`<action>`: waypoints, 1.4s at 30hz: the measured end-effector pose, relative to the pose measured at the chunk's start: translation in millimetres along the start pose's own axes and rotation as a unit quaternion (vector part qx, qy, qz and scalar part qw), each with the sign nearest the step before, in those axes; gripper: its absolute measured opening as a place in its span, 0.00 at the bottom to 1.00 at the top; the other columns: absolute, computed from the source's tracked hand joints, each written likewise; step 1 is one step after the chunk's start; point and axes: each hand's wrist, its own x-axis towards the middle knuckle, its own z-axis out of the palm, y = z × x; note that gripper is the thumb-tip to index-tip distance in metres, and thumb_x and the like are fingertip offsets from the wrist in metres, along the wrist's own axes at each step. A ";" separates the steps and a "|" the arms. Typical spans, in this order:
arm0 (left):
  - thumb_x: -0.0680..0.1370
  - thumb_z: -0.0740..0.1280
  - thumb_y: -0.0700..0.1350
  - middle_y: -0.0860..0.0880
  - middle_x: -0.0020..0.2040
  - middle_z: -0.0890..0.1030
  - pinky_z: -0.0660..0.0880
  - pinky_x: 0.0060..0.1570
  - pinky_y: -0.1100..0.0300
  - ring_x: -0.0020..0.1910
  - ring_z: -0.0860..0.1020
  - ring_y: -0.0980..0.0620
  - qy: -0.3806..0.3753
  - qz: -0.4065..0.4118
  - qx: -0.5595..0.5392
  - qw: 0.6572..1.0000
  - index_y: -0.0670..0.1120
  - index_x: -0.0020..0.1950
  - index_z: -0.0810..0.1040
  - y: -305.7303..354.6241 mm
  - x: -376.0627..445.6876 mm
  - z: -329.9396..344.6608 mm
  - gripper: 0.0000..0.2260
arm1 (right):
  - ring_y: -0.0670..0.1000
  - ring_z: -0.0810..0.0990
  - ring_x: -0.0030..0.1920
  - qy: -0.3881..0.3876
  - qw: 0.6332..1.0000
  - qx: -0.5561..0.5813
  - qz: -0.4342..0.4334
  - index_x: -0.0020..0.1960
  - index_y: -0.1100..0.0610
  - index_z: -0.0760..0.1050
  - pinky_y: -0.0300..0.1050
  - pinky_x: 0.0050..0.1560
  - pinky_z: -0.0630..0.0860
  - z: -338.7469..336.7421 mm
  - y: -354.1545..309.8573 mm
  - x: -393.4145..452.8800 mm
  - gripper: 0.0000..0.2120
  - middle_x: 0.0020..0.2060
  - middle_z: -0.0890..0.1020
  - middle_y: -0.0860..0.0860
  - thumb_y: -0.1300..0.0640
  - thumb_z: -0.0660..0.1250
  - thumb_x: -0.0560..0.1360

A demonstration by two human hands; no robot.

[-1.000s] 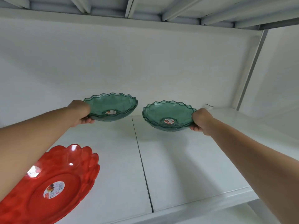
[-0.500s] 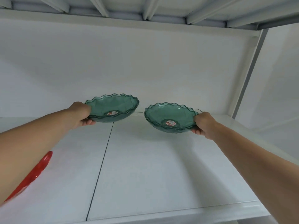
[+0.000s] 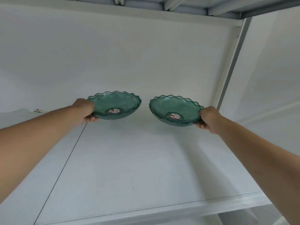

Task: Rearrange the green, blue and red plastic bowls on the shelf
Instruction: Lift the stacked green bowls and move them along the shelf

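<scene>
Two green see-through plastic bowls with wavy rims are held over the back of the white shelf (image 3: 129,168). My left hand (image 3: 85,110) grips the left rim of the left green bowl (image 3: 116,103), thumb on top and fingers beneath. My right hand (image 3: 208,118) grips the right rim of the right green bowl (image 3: 173,108) the same way. Each looks like a stack of two nested bowls, with a red and white sticker at the bottom. The two sit side by side with a small gap, close to the shelf surface; whether they touch it I cannot tell. No red or blue bowl is in view.
The white back wall stands close behind the bowls. A grey upright post (image 3: 233,62) bounds the shelf on the right, and the upper shelf's underside (image 3: 162,5) runs overhead. A seam (image 3: 65,163) splits the shelf boards. A small label scrap (image 3: 38,110) lies far left.
The view has swung to the right, so the red bowl at lower left has left the frame. Both hands have kept their grip on the green bowls, held side by side.
</scene>
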 end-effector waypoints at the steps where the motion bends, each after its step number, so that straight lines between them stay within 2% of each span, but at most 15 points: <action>1: 0.82 0.56 0.36 0.38 0.40 0.82 0.72 0.16 0.65 0.22 0.81 0.46 -0.004 0.001 -0.002 1.000 0.38 0.47 0.76 3.0 -0.6 7.5 0.10 | 0.55 0.78 0.26 0.005 1.000 0.003 0.005 0.58 0.68 0.79 0.39 0.19 0.72 -7.3 2.8 1.5 0.17 0.38 0.83 0.62 0.67 0.53 0.80; 6: 0.82 0.56 0.36 0.38 0.38 0.82 0.71 0.17 0.65 0.19 0.81 0.47 -0.011 0.002 -0.020 1.000 0.38 0.47 0.77 7.7 -22.3 48.6 0.10 | 0.52 0.78 0.19 0.024 0.999 0.021 0.020 0.61 0.68 0.77 0.37 0.17 0.70 -37.5 14.9 19.4 0.16 0.39 0.83 0.62 0.65 0.53 0.83; 9: 0.81 0.56 0.37 0.37 0.38 0.83 0.72 0.19 0.64 0.20 0.81 0.46 0.011 -0.003 -0.019 1.000 0.37 0.50 0.78 4.1 -37.7 72.9 0.11 | 0.54 0.79 0.23 0.013 0.999 0.032 0.032 0.63 0.67 0.76 0.37 0.16 0.69 -44.8 27.9 35.6 0.16 0.39 0.83 0.62 0.65 0.53 0.83; 12: 0.80 0.57 0.38 0.34 0.48 0.84 0.72 0.20 0.63 0.26 0.83 0.43 0.037 -0.022 -0.016 0.999 0.36 0.61 0.76 -2.3 -45.9 91.9 0.14 | 0.55 0.77 0.24 0.003 0.999 0.021 0.035 0.61 0.67 0.76 0.36 0.16 0.67 -43.0 42.9 53.4 0.15 0.37 0.82 0.62 0.64 0.53 0.84; 16: 0.81 0.56 0.39 0.36 0.61 0.81 0.74 0.18 0.62 0.28 0.83 0.41 0.074 -0.057 -0.025 0.995 0.40 0.71 0.70 -9.6 -45.6 109.0 0.18 | 0.54 0.74 0.18 -0.011 1.000 0.006 0.026 0.53 0.65 0.75 0.37 0.17 0.64 -38.7 53.0 72.4 0.11 0.31 0.80 0.61 0.65 0.54 0.83; 20: 0.80 0.57 0.41 0.39 0.60 0.80 0.79 0.21 0.59 0.23 0.83 0.43 0.096 -0.058 -0.020 0.993 0.43 0.70 0.70 -11.1 -46.8 113.0 0.18 | 0.55 0.74 0.20 -0.037 0.999 -0.002 0.006 0.49 0.64 0.78 0.39 0.21 0.66 -39.4 54.9 81.9 0.10 0.26 0.80 0.58 0.64 0.58 0.79; 22: 0.80 0.58 0.43 0.40 0.55 0.82 0.77 0.21 0.60 0.22 0.83 0.46 0.080 -0.070 -0.019 0.994 0.43 0.71 0.71 -10.1 -49.9 112.5 0.19 | 0.55 0.76 0.22 -0.058 0.998 -0.013 0.003 0.50 0.65 0.78 0.41 0.23 0.69 -42.0 52.3 82.1 0.11 0.24 0.81 0.58 0.62 0.59 0.80; 24: 0.80 0.60 0.49 0.41 0.50 0.83 0.77 0.22 0.62 0.23 0.83 0.47 0.056 -0.083 -0.017 0.995 0.43 0.72 0.71 -6.8 -54.8 108.6 0.21 | 0.56 0.78 0.23 -0.077 0.997 -0.030 0.012 0.55 0.64 0.78 0.42 0.24 0.74 -46.0 45.9 78.6 0.13 0.29 0.84 0.60 0.56 0.60 0.82; 26: 0.79 0.59 0.61 0.43 0.55 0.80 0.79 0.27 0.60 0.35 0.86 0.46 0.054 -0.080 0.007 0.995 0.44 0.75 0.67 -0.2 -58.9 99.4 0.30 | 0.57 0.82 0.28 -0.077 0.994 -0.076 0.012 0.63 0.64 0.74 0.44 0.27 0.81 -51.0 35.5 70.5 0.20 0.45 0.85 0.62 0.48 0.60 0.82; 28: 0.79 0.56 0.66 0.43 0.66 0.74 0.82 0.39 0.54 0.52 0.83 0.41 0.091 -0.035 0.096 0.991 0.45 0.80 0.62 7.6 -59.8 87.7 0.35 | 0.61 0.86 0.44 -0.020 0.979 -0.199 -0.032 0.71 0.60 0.68 0.54 0.44 0.87 -57.6 25.1 58.7 0.26 0.59 0.81 0.61 0.42 0.57 0.82; 30: 0.80 0.55 0.65 0.41 0.75 0.67 0.76 0.57 0.47 0.66 0.74 0.37 0.132 0.035 0.182 0.974 0.47 0.82 0.60 13.6 -57.4 77.2 0.35 | 0.67 0.82 0.59 0.055 0.944 -0.307 -0.107 0.74 0.58 0.67 0.60 0.60 0.80 -59.9 15.5 44.2 0.28 0.67 0.77 0.62 0.41 0.55 0.82; 31: 0.80 0.56 0.64 0.42 0.76 0.65 0.71 0.62 0.45 0.71 0.68 0.36 0.145 0.071 0.201 0.966 0.48 0.83 0.60 15.3 -56.7 72.5 0.35 | 0.67 0.80 0.62 0.081 0.934 -0.322 -0.135 0.74 0.58 0.67 0.60 0.61 0.77 -57.9 10.0 36.4 0.27 0.68 0.77 0.62 0.42 0.55 0.82; 35: 0.79 0.58 0.62 0.46 0.78 0.63 0.66 0.67 0.45 0.77 0.58 0.41 0.126 0.202 0.199 0.951 0.51 0.82 0.62 15.2 -56.4 57.1 0.33 | 0.64 0.81 0.58 0.088 0.922 -0.296 -0.234 0.72 0.55 0.72 0.56 0.55 0.75 -37.4 -11.9 -0.1 0.23 0.62 0.81 0.59 0.44 0.57 0.82; 39: 0.78 0.56 0.64 0.52 0.79 0.66 0.63 0.67 0.53 0.78 0.60 0.47 0.073 0.295 0.162 0.939 0.55 0.80 0.66 9.7 -62.3 55.2 0.31 | 0.61 0.82 0.55 0.027 0.919 -0.270 -0.287 0.68 0.51 0.76 0.55 0.57 0.79 -5.2 -17.8 -39.5 0.19 0.54 0.83 0.56 0.46 0.59 0.81; 42: 0.78 0.56 0.65 0.55 0.79 0.67 0.61 0.67 0.57 0.78 0.62 0.50 0.045 0.328 0.156 0.931 0.57 0.79 0.67 -1.4 -72.2 56.2 0.30 | 0.60 0.81 0.55 0.027 0.912 -0.252 -0.321 0.64 0.52 0.79 0.55 0.56 0.80 18.8 -10.8 -63.7 0.17 0.55 0.84 0.56 0.49 0.59 0.81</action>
